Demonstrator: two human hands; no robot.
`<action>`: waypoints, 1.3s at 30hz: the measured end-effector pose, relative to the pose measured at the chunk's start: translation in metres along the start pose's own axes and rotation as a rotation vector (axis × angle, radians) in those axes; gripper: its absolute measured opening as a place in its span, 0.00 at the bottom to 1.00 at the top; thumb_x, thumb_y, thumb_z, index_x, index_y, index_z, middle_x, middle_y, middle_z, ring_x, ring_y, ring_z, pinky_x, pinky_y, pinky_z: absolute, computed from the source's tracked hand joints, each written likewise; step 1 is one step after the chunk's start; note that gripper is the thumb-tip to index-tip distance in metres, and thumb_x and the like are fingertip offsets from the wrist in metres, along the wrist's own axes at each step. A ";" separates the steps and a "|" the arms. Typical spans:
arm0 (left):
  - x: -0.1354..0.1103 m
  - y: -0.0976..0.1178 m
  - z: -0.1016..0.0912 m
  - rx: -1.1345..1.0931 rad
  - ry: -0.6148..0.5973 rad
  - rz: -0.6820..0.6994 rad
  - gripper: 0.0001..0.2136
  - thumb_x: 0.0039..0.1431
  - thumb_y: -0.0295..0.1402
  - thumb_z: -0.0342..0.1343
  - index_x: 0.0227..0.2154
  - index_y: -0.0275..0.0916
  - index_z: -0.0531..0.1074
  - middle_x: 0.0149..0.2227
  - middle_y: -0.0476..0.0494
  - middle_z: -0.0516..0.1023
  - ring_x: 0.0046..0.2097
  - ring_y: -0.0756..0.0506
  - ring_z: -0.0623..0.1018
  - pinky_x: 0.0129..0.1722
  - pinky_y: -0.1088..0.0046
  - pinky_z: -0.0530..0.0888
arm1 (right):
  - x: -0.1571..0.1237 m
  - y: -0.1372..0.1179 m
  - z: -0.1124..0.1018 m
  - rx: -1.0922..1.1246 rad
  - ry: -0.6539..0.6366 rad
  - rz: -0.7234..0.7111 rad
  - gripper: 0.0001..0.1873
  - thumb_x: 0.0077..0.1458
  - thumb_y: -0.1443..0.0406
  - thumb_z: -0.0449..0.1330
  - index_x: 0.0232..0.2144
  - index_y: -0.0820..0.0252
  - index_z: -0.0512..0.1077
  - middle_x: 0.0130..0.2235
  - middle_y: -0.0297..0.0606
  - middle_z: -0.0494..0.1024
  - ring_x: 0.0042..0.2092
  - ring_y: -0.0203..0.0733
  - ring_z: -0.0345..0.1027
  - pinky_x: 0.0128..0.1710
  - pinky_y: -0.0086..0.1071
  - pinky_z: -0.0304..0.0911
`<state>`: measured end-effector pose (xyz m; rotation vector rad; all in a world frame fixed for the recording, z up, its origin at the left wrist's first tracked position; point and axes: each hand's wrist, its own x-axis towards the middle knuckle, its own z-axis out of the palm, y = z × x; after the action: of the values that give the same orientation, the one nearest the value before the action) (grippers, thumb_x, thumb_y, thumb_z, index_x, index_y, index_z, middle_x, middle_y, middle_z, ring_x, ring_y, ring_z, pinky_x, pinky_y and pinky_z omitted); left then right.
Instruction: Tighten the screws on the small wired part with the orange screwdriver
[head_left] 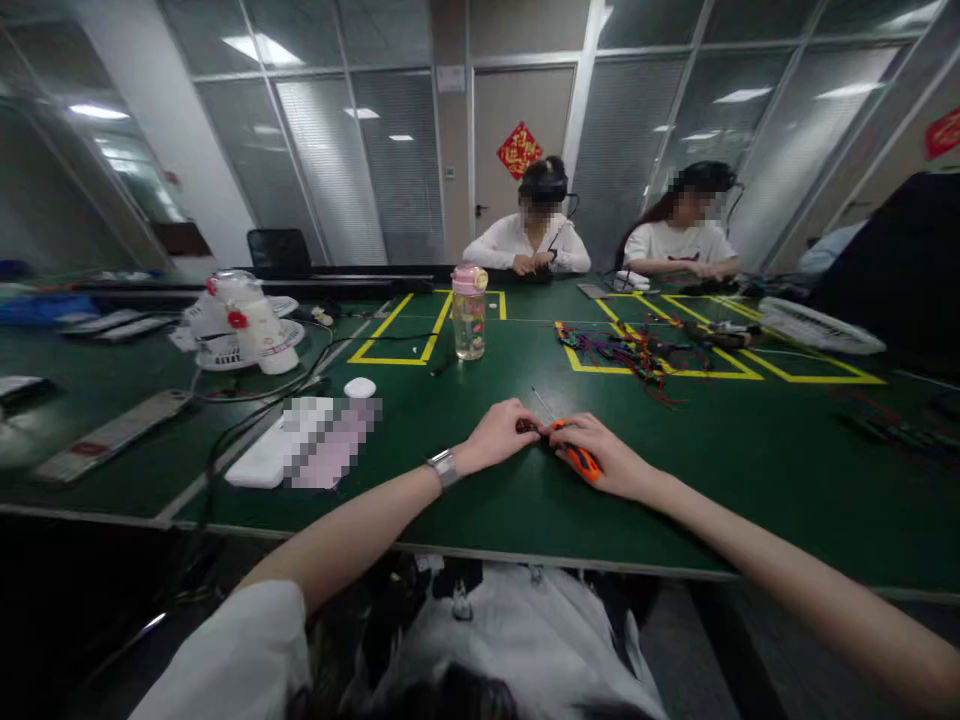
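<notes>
My right hand (600, 450) is closed around an orange-and-black screwdriver (583, 463), whose thin metal shaft points away and to the left. Close beside it, my left hand (501, 435), with a watch on the wrist, has its fingers curled on a small dark part with reddish bits (528, 426). The fingers cover most of this part, so its kind does not show. Both hands are low over the green table (465, 510), near its front edge, and the fingertips nearly meet.
A pink-lidded bottle (469, 320) stands beyond my hands. Tangled wires with small boards (637, 345) lie to the right. On the left are a white case (262, 450), a small white round thing (360, 388), a white fan (247, 325) and cables. Two people sit opposite.
</notes>
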<state>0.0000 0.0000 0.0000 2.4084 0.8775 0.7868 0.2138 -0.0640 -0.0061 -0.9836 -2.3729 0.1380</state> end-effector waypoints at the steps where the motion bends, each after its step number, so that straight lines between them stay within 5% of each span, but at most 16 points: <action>1: 0.001 0.000 0.001 -0.007 0.005 -0.019 0.06 0.53 0.28 0.61 0.34 0.40 0.80 0.32 0.47 0.75 0.34 0.50 0.74 0.36 0.77 0.69 | 0.000 -0.001 -0.001 0.011 0.010 0.005 0.09 0.60 0.65 0.55 0.41 0.57 0.72 0.44 0.45 0.75 0.46 0.47 0.67 0.48 0.42 0.63; 5: 0.001 -0.002 0.004 -0.030 0.027 -0.055 0.07 0.52 0.29 0.61 0.35 0.40 0.80 0.32 0.47 0.75 0.34 0.50 0.74 0.36 0.76 0.70 | 0.007 -0.005 -0.008 0.125 0.142 0.077 0.11 0.60 0.63 0.55 0.44 0.55 0.72 0.43 0.43 0.78 0.44 0.46 0.70 0.47 0.41 0.64; 9: -0.001 -0.004 0.004 -0.033 0.044 -0.044 0.06 0.53 0.30 0.61 0.34 0.39 0.80 0.33 0.46 0.76 0.34 0.49 0.74 0.36 0.76 0.70 | 0.030 -0.010 -0.024 0.342 0.413 0.224 0.15 0.58 0.58 0.56 0.45 0.57 0.72 0.36 0.40 0.80 0.38 0.44 0.73 0.41 0.37 0.67; 15: -0.002 -0.005 0.005 -0.006 0.051 -0.058 0.06 0.53 0.31 0.60 0.34 0.39 0.79 0.32 0.46 0.76 0.35 0.48 0.74 0.36 0.75 0.70 | 0.078 -0.015 -0.030 0.388 0.773 0.355 0.21 0.57 0.52 0.56 0.24 0.62 0.74 0.17 0.32 0.67 0.20 0.34 0.60 0.23 0.29 0.58; 23: -0.003 0.001 0.001 0.031 0.049 -0.078 0.05 0.53 0.34 0.62 0.32 0.39 0.79 0.31 0.47 0.75 0.35 0.48 0.73 0.36 0.74 0.68 | 0.078 -0.003 -0.012 0.310 0.835 0.428 0.21 0.56 0.52 0.56 0.20 0.59 0.63 0.17 0.29 0.64 0.22 0.34 0.58 0.23 0.28 0.55; 32: -0.003 -0.005 0.005 0.057 0.059 -0.076 0.05 0.52 0.34 0.63 0.32 0.40 0.79 0.31 0.47 0.74 0.35 0.48 0.72 0.37 0.74 0.67 | 0.076 0.003 -0.004 0.201 0.764 0.446 0.23 0.54 0.52 0.54 0.15 0.57 0.56 0.14 0.28 0.57 0.19 0.32 0.51 0.20 0.27 0.48; 39: -0.004 -0.002 0.003 0.054 0.056 -0.080 0.05 0.52 0.34 0.63 0.32 0.40 0.78 0.32 0.47 0.75 0.36 0.47 0.73 0.38 0.73 0.68 | 0.075 0.000 0.000 0.198 0.732 0.453 0.22 0.55 0.54 0.54 0.15 0.57 0.58 0.14 0.29 0.60 0.19 0.33 0.52 0.20 0.28 0.48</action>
<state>-0.0014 -0.0016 -0.0044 2.3917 1.0235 0.8130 0.1711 -0.0132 0.0282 -1.2035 -1.4323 0.1461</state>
